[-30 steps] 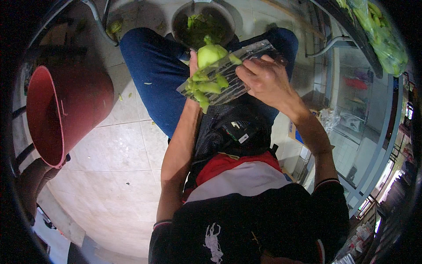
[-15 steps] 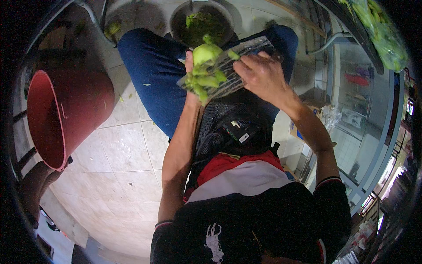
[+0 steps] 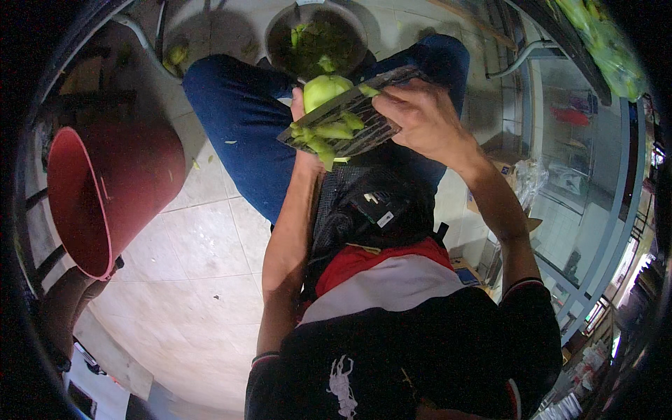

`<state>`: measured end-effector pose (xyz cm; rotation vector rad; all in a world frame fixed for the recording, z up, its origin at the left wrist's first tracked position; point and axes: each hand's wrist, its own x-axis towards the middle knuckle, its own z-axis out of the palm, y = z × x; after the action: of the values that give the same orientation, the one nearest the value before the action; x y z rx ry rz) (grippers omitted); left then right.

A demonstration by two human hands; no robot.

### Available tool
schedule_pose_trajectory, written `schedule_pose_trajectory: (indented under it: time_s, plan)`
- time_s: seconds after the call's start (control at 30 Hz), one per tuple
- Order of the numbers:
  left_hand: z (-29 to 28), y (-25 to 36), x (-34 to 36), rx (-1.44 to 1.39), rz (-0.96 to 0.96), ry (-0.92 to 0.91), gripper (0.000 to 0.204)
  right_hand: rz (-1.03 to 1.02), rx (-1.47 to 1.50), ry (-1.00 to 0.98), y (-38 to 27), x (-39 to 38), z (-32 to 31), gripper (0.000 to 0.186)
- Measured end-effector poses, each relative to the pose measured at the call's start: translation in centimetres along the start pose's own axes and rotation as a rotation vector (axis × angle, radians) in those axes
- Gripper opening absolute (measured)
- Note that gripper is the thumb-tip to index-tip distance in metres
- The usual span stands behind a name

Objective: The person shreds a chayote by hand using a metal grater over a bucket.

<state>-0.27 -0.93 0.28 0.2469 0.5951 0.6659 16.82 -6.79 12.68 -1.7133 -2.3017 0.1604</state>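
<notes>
My left hand [image 3: 298,109] is wrapped round a pale green, smooth, partly peeled fruit [image 3: 326,91] between my knees. The broad dark blade of a cleaver [image 3: 371,120] lies across the front of the fruit and hides its lower part. Thick strips of green peel [image 3: 330,131] cling to the blade's face. My right hand [image 3: 425,115] is closed at the cleaver's right end, its fingers curled; the handle is hidden. Just beyond the fruit, a round basin [image 3: 362,42] on the floor holds green peelings.
To the left, a large red bucket [image 3: 143,189] lies tilted with its mouth toward the left rim, next to another person's leg [image 3: 66,308]. A plastic bag of green produce [image 3: 612,52] is at the upper right. A glass-fronted cabinet [image 3: 581,182] stands to the right.
The cleaver has tipped slightly and its blade now looks darker, with peel still clinging to it. Both hands keep their holds. The whole view has shifted a little.
</notes>
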Motion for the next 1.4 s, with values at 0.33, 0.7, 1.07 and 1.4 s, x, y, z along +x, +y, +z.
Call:
schedule_pose_trajectory:
  time_s: [0.33,0.7,1.07,1.4]
  plan:
    - [1.1,0.4,-0.5,0.043,0.034,0.019,0.073,0.112,-0.047,-0.099,1.4,0.1,0.0,0.039]
    - [-0.4,-0.7,-0.7,0.108,0.173,-0.229,0.069,0.131,0.061,-0.007,2.5,-0.3,-1.9,0.035]
    - [-3.2,-2.2,-0.1,0.094,0.029,-0.085,0.070,-0.028,0.093,-0.119,2.1,-0.3,-1.9,0.035]
    - [-0.1,-0.6,-0.7,0.109,0.006,-0.372,0.085,0.263,0.116,-0.034,8.8,-0.6,2.4,0.036]
